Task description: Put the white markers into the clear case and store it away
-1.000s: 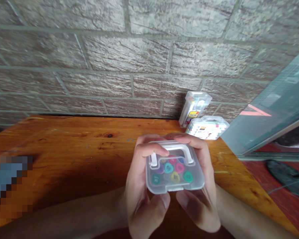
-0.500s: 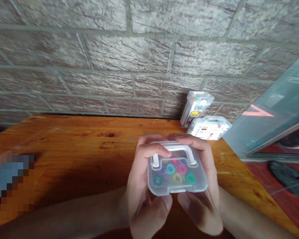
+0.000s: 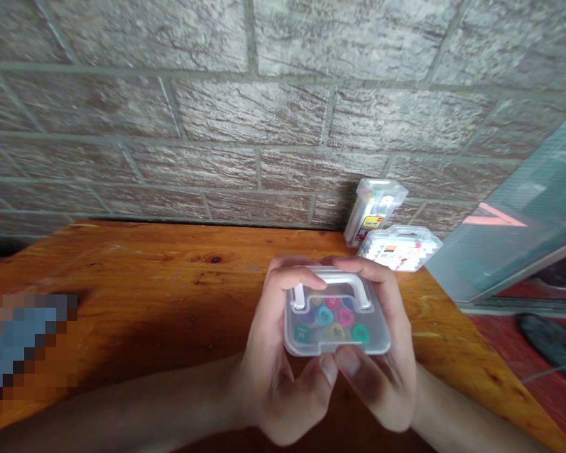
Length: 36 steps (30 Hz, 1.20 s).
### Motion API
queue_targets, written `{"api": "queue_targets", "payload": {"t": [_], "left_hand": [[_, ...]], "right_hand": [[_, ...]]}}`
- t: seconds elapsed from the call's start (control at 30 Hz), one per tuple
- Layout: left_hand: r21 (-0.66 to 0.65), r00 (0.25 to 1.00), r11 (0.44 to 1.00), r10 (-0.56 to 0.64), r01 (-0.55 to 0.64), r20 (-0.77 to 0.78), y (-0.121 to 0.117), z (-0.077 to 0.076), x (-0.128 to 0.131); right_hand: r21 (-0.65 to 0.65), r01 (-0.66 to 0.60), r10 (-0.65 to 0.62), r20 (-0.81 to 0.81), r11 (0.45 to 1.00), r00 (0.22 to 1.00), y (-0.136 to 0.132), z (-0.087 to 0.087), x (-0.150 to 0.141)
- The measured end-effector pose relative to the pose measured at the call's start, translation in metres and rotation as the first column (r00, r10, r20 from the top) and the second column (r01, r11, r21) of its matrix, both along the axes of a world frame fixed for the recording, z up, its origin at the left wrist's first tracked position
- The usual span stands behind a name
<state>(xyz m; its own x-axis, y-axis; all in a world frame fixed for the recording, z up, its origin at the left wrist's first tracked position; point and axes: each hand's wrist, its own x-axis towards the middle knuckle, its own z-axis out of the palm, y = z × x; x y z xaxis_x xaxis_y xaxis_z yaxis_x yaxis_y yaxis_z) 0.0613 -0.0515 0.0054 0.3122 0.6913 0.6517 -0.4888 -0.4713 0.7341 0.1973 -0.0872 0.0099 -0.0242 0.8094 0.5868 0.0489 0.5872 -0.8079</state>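
Between my two hands is a small clear plastic case (image 3: 339, 347) with a white carry handle (image 3: 334, 277) on its lid. Several round coloured caps with numbers show through the lid, in teal, pink, yellow, green and purple. My left hand (image 3: 273, 352) grips the left side, its index finger lying over the handle. On the right side, my right hand (image 3: 390, 352) is wrapped round the case. Both thumbs press at the front edge by the latch. The lid is closed. The case's underside is hidden by my palms.
A tall clear box of markers (image 3: 375, 211) stands against the brick wall (image 3: 283, 113). Beside it is a flatter clear handled case (image 3: 400, 248). The wooden table (image 3: 170, 277) ends at a glass panel (image 3: 495, 220) on the right. A blurred-out blue patch lies at the left.
My thumbs have moved up and closer together onto the case's front edge. The case tilts slightly, its front edge higher in view. The camera view has shifted a little.
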Motion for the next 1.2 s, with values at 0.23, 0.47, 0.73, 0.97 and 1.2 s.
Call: {"api": "queue_targets", "payload": {"t": [0.23, 0.47, 0.73, 0.97, 1.2], "left_hand": [[-0.145, 0.99, 0.987, -0.08, 0.063, -0.117, 0.006, 0.008, -0.004], [-0.114, 0.971, 0.993, -0.027, -0.001, -0.239, 0.016, 0.018, -0.008], [0.08, 0.925, 0.997, 0.05, -0.021, -0.376, 0.031, 0.011, -0.016], [0.337, 0.889, 0.94, 0.205, -0.061, -0.41, 0.042, 0.012, -0.019], [0.357, 0.904, 0.932, 0.203, -0.061, -0.376, 0.052, 0.001, -0.018]], "right_hand": [[-0.056, 0.049, -0.047, 0.043, 0.997, 0.998, 0.005, -0.002, 0.01], [-0.014, 0.14, -0.137, 0.146, 0.99, 0.98, 0.013, -0.007, 0.016], [0.0, 0.149, -0.146, 0.179, 0.989, 0.973, 0.016, -0.002, 0.019], [0.027, 0.14, -0.143, 0.214, 0.99, 0.966, 0.018, -0.004, 0.024], [0.114, 0.17, -0.195, 0.263, 0.979, 0.945, 0.024, -0.012, 0.029]]}}
